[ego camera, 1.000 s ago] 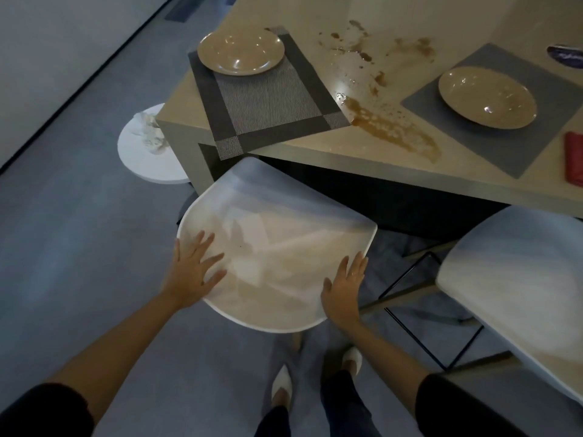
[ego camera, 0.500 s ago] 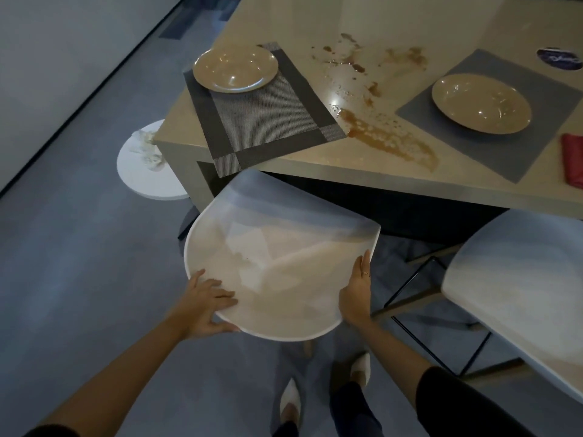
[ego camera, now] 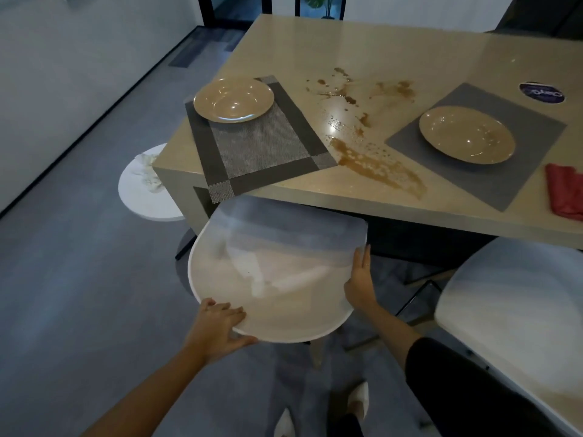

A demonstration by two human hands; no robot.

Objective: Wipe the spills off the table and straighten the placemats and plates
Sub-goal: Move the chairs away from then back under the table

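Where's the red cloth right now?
In the head view, the red cloth lies at the far right edge of the table, just right of the plain grey placemat, partly cut off by the frame.

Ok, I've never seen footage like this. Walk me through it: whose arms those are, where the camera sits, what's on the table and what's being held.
There is no machine here. A person wears a wide-angle camera on the head, looking forward and down, so the arms are their own.

The left hand grips the near edge of a white chair, fingers on top and thumb under the rim. The right hand lies flat against the chair's right edge.

On the table are brown spills, a striped placemat lying crooked and overhanging the edge with a plate at its far corner, a grey placemat with a second plate, and a red cloth at the right.

Nothing is wiped yet.
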